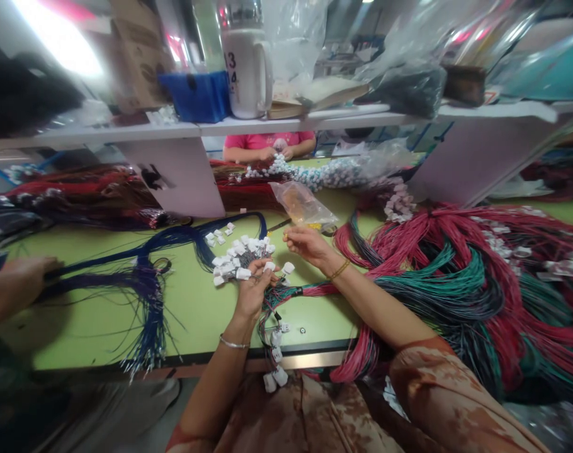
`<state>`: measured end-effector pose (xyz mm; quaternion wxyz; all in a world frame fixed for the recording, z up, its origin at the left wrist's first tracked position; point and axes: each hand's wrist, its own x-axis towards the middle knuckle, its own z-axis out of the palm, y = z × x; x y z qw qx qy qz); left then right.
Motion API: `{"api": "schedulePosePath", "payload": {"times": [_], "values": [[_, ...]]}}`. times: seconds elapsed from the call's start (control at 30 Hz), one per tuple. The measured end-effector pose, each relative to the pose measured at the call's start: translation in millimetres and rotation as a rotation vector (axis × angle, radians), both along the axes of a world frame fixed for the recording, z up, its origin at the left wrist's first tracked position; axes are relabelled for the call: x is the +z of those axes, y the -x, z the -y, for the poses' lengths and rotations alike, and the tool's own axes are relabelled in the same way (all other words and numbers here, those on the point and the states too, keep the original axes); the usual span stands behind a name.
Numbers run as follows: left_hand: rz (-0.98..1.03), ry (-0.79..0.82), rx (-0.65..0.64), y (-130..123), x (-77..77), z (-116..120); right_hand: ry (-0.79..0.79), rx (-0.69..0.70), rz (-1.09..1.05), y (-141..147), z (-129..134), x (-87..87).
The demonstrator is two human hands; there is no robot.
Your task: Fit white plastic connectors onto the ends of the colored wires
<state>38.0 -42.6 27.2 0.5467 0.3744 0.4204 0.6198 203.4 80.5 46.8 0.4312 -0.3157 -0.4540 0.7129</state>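
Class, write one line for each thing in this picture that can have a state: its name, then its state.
Left hand: closed on white connectors
White connectors: bunched, wired
Right hand: fingers pinched together; anything held too small to tell
Plastic bag: crumpled
Blue wires: bundled, near ends splayed
Red wires: heaped
Mug: upright
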Motion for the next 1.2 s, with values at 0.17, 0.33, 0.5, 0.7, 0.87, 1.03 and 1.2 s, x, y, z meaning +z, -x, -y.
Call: {"api": "schedulePosePath", "payload": {"times": [0.17,0.33,0.5,0.7,0.87,1.03,1.2], "values": [[0.005,-0.003,0.0,0,-1.2,-1,-0.198,0.015,0.036,-4,31,11.4],[-0.001,-0.03,-0.014,-1,-1.2,1,-0.539,0.012,0.275,-1,64,23.1],[-0.003,-0.072,-0.024,-4,0.2,3,-0.971,-0.156,0.481,5,82,26.2],[-0.01,-0.069,-0.012,-3,-0.3,4,-1.058,-0.197,0.526,8,90,23.8],[-0.039,-0.08,0.003,-2,-5.7,3,-0.989,-0.162,0.534,9,94,25.0],[-0.13,-0.117,0.028,0,-7.2,4,-1.009,-0.132,0.556,8,94,29.7],[-0.19,-0.136,0.041,0,-6.5,4,-0.952,-0.125,0.559,9,94,28.3]]}}
